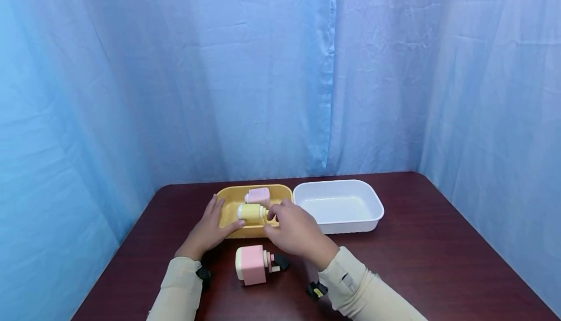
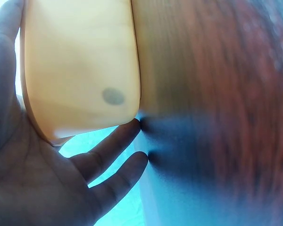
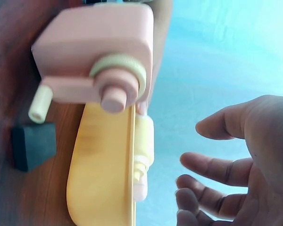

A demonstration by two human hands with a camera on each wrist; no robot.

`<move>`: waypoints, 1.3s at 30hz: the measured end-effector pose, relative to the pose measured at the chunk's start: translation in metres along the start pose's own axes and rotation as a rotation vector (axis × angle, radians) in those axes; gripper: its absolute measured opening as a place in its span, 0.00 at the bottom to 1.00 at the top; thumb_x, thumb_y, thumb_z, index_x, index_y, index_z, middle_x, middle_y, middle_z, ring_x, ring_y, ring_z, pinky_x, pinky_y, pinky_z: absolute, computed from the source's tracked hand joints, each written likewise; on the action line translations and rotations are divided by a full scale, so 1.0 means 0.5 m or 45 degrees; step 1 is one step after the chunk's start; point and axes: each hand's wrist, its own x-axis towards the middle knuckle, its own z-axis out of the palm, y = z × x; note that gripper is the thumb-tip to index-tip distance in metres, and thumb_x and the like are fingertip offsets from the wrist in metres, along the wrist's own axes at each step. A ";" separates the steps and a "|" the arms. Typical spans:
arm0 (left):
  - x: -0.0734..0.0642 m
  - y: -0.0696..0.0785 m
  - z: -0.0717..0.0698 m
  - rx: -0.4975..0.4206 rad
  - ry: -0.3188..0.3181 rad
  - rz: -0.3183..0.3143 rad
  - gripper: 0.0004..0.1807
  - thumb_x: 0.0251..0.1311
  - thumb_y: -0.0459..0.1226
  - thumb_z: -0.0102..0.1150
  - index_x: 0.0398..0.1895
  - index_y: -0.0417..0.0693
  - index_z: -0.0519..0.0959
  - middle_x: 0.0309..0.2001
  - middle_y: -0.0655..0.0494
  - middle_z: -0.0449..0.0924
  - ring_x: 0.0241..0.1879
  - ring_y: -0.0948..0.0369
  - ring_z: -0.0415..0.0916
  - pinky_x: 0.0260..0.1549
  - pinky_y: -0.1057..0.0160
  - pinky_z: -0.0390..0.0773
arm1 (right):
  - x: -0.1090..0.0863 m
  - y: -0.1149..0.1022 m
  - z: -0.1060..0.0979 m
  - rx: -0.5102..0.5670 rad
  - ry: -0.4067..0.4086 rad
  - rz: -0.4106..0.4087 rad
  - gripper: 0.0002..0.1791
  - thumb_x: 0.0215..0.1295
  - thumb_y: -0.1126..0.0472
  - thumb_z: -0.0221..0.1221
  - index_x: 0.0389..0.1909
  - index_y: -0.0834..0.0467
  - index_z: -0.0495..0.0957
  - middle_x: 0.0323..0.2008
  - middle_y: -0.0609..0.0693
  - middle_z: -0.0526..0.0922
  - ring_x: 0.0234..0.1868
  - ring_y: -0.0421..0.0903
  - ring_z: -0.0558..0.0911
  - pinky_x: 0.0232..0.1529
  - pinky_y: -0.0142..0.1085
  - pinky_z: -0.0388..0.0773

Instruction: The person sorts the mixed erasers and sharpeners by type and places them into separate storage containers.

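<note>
My left hand (image 1: 209,231) lies at the left end of a yellow tray (image 1: 232,189). Its fingers extend along the outside wall, with the thumb over the front rim close to a small yellow sharpener-like piece (image 1: 251,212). That piece lies on its side, its white end toward the thumb. Over the tray's right side hovers my right hand (image 1: 293,228), fingers loosely bent beside the yellow piece's narrow end; in the right wrist view a gap shows between them. A pink piece (image 1: 259,195) lies behind in the same tray.
In front of the tray, a pink crank pencil sharpener (image 1: 253,265) with a cream end stands on the dark wooden table (image 1: 416,262). A small black block (image 1: 281,261) lies by its crank. To the right, a white tray (image 1: 372,221) adjoins the yellow one. Blue curtains (image 1: 271,77) hang behind.
</note>
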 end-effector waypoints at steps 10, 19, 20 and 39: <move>-0.002 0.000 0.001 -0.014 0.001 0.008 0.64 0.55 0.74 0.59 0.85 0.52 0.46 0.85 0.48 0.32 0.76 0.38 0.58 0.65 0.32 0.69 | -0.033 -0.018 0.012 -0.098 -0.064 0.022 0.26 0.65 0.33 0.60 0.45 0.52 0.85 0.40 0.47 0.82 0.31 0.42 0.79 0.32 0.40 0.76; -0.003 0.004 -0.006 0.003 -0.001 -0.007 0.64 0.56 0.73 0.59 0.85 0.50 0.45 0.85 0.47 0.31 0.79 0.38 0.53 0.67 0.31 0.66 | -0.053 -0.028 0.029 -0.241 -0.200 0.036 0.47 0.58 0.17 0.53 0.51 0.57 0.82 0.39 0.49 0.87 0.36 0.48 0.85 0.34 0.44 0.80; -0.002 0.004 -0.007 -0.001 -0.002 -0.009 0.64 0.56 0.73 0.60 0.85 0.51 0.45 0.85 0.47 0.31 0.79 0.38 0.52 0.67 0.31 0.66 | -0.055 -0.029 0.031 -0.233 -0.209 0.042 0.48 0.57 0.17 0.53 0.52 0.57 0.81 0.40 0.49 0.87 0.36 0.48 0.86 0.34 0.44 0.80; -0.004 0.001 -0.008 0.012 -0.003 0.005 0.64 0.56 0.75 0.58 0.85 0.49 0.45 0.85 0.46 0.32 0.79 0.38 0.52 0.67 0.32 0.67 | -0.074 -0.052 0.061 -0.225 -0.217 -0.016 0.44 0.51 0.14 0.55 0.43 0.52 0.76 0.29 0.43 0.80 0.25 0.41 0.77 0.22 0.38 0.70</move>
